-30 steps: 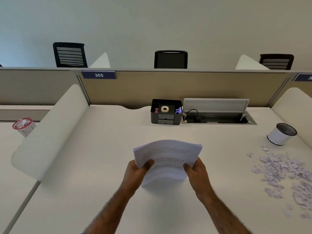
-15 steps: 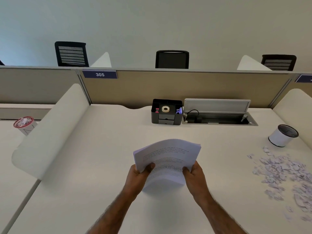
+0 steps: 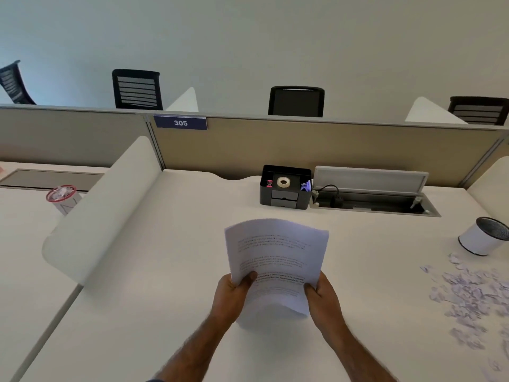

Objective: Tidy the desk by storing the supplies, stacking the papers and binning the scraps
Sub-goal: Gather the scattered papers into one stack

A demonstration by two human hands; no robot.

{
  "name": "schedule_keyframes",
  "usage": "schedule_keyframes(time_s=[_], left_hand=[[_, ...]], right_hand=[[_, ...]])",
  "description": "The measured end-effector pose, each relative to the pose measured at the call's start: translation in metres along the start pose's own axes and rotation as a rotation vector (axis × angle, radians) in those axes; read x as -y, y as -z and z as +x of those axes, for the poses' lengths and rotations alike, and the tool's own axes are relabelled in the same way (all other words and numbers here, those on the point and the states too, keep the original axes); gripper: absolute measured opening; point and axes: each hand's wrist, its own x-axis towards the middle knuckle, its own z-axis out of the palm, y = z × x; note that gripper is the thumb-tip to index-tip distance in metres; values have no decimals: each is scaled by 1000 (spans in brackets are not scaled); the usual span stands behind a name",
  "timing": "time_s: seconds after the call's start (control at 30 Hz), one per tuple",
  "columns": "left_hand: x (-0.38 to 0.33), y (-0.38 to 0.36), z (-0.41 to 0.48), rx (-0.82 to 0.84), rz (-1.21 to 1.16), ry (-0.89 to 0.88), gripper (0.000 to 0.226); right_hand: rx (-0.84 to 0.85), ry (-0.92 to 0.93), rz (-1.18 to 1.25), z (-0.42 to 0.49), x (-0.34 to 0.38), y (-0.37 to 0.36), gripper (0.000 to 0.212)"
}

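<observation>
**Both hands holding the papers over the desk**

You are gripping the papers (image 3: 275, 260) with both hands. Your left hand (image 3: 234, 295) is pinching the lower left edge, with the thumb lying on top across the printed lines. Your right hand (image 3: 322, 297) is clamping the lower right edge with its fingers curled round the sheets. The sheets are rising away from you and bowing, with the top edge curling over. Whether the bottom edge is touching the desk (image 3: 165, 271) cannot be told.

Past the papers, at the back of the desk, a black organizer (image 3: 285, 201) is sitting with a roll of tape (image 3: 283, 182) in its top. Just beside it on your right, a cable tray (image 3: 371, 201) is standing open with its lid raised.

To your right, well apart from the papers, the scraps (image 3: 468, 296) are lying scattered across the desk. The bin (image 3: 480, 241) is standing upright just beyond them.

To your left, a white divider (image 3: 104, 205) is edging the desk. Behind it, a red-rimmed cup (image 3: 62, 197) holding crumpled paper is sitting on the next desk.
</observation>
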Motion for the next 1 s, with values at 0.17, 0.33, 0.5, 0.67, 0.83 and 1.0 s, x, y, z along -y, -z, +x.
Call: schedule_keyframes(time_s=[0.17,0.33,0.5,0.67,0.83,1.0], left_hand=[[-17,46,16,52,33,38,14],[-31,121,60,50,55,114,22],[-33,200,122,2,65,159,24],[-19,254,188,-185,184,170,15],[-3,288,239,-247,214,199,25],[-2,298,270,-282,275,222,31]], right_hand=[[26,-9,21,12,18,-31,20],[58,-52,29,40,42,-102,16],[61,-133,47,75,72,-193,20],[21,-187,16,120,81,-270,18],[25,-236,-12,158,84,-322,21],[22,-295,-25,184,86,-352,19]])
